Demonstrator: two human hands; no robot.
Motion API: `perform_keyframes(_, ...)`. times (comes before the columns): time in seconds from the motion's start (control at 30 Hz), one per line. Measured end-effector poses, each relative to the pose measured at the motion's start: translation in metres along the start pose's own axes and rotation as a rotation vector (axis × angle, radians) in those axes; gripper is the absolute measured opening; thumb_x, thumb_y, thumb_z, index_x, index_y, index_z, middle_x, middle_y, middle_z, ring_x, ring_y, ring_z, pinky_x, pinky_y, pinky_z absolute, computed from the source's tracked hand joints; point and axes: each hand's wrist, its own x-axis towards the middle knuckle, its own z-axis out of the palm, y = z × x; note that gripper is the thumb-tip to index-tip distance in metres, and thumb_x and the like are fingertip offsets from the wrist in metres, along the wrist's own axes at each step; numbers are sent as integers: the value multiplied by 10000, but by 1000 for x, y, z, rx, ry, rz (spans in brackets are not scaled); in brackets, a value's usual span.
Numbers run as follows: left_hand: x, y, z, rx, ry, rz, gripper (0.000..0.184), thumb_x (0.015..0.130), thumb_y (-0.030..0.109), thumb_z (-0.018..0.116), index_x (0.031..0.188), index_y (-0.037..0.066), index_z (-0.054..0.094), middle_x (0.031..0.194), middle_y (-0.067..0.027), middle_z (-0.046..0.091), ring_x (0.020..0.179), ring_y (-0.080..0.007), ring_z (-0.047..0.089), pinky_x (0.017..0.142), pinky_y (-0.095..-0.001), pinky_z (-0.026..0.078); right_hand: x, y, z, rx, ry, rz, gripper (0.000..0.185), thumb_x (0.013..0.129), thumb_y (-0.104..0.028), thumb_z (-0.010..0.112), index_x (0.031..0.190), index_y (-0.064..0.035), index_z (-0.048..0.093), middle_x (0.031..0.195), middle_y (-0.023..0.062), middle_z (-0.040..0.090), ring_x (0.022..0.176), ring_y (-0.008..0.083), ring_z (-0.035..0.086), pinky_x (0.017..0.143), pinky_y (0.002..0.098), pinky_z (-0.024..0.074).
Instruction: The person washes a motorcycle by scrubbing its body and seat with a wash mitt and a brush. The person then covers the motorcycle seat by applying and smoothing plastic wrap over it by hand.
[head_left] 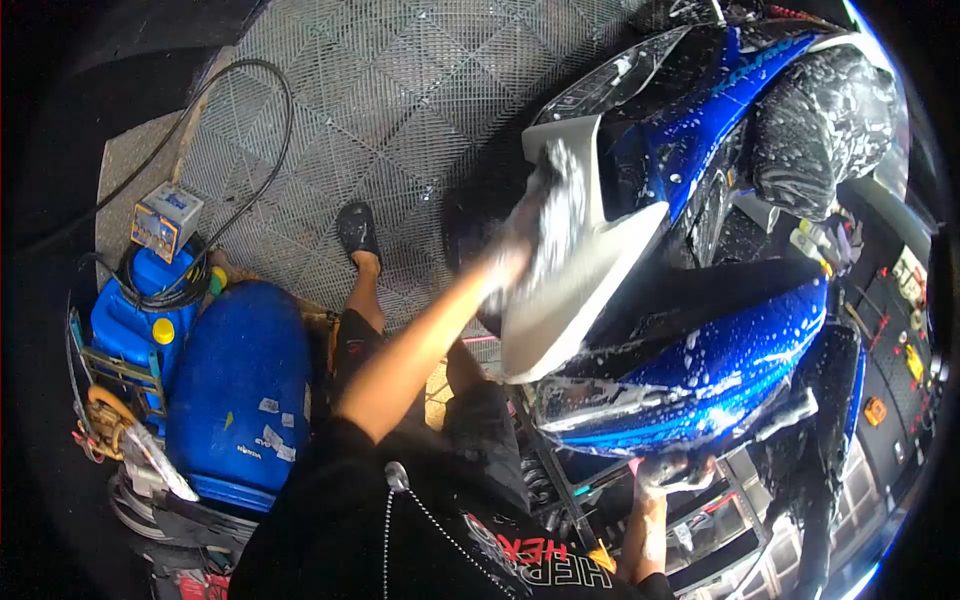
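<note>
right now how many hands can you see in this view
2: the left hand, motion-blurred over the pale panel, and the right hand, at the blue panel's lower edge. No others show.

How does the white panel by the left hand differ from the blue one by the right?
The white panel is angular and pointed; the blue panel is long and curved. Foam flecks show plainly on the blue panel; any on the white panel are hard to tell. Both have a hand close by: left hand and right hand respectively.
</note>
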Motion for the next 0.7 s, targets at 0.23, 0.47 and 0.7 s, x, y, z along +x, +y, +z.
perform_keyframes(0.23, 187, -110, 34, -604, 116, -230, 551, 1055, 337, 376, 1527, 54, 409, 1572, -117, 385, 1426, -272, 359, 1211, -438, 227, -2, -16, -25, -880, -248, -326, 725, 1006, -333, 591, 1545, -76, 180, 1478, 233, 312, 1343, 411, 362, 1064, 558, 384)
perform_keyframes(0.47, 160, -203, 76, -824, 22, -215, 557, 1088, 353, 286, 1512, 15, 416, 1539, -104, 450, 1392, -227, 440, 1209, -363, 280, 3, -31, -28, -561, -225, -151, 648, 1020, -307, 562, 1512, -81, 206, 1472, 228, 328, 1339, 404, 385, 1078, 556, 382)
perform_keyframes(0.7, 153, -145, 39, -457, -77, -156, 598, 973, 334, 441, 1511, 72, 426, 1572, -161, 365, 1438, -329, 350, 1202, -493, 239, 17, -37, -6, -211, -165, -47, 572, 1033, -280, 533, 1480, -86, 232, 1466, 224, 344, 1336, 398, 407, 1092, 553, 381)
